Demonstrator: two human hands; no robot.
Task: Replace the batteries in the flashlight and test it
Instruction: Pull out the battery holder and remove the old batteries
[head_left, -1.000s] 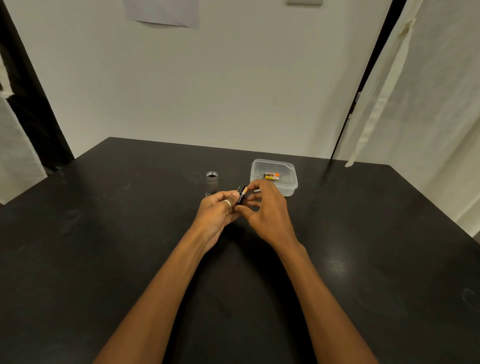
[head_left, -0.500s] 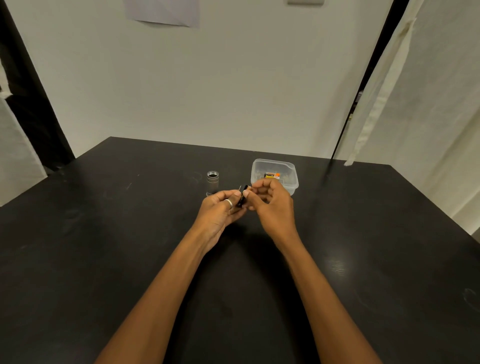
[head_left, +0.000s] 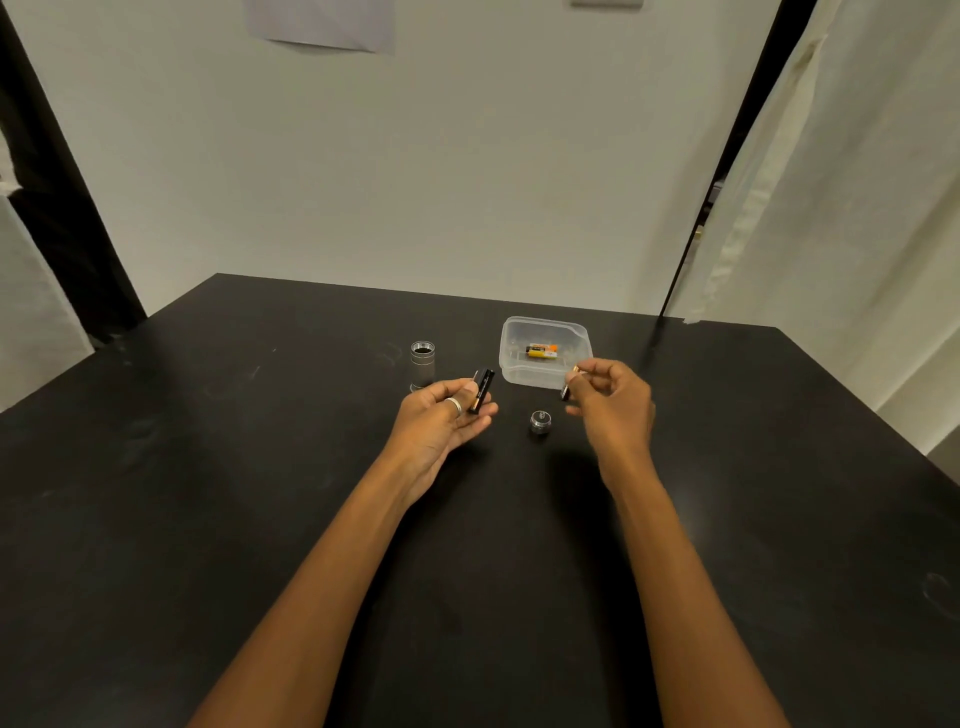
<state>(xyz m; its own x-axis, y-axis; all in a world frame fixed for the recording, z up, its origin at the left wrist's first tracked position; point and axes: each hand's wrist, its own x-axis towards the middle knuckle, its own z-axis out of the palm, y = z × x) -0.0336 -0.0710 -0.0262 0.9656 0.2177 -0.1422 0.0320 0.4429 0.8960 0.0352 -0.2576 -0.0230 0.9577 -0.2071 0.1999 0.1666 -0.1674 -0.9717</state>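
My left hand (head_left: 440, 418) grips a black battery holder (head_left: 481, 389) with a battery showing in it, a ring on one finger. My right hand (head_left: 613, 402) pinches a single small battery (head_left: 569, 383) between thumb and fingertips, just in front of the clear plastic box (head_left: 584, 332). Inside that box lies a yellow-orange battery (head_left: 542, 352). The silver flashlight body (head_left: 422, 364) stands upright on the table with its open end up, left of my left hand. Its silver end cap (head_left: 540, 421) rests on the table between my hands.
The black table (head_left: 208, 467) runs to a white wall at the back. White curtains (head_left: 841, 182) hang at the right, and a dark post stands at the left edge.
My hands were together on the battery holder; my right hand has now pulled away to the right with one battery. The end cap on the table is now uncovered.
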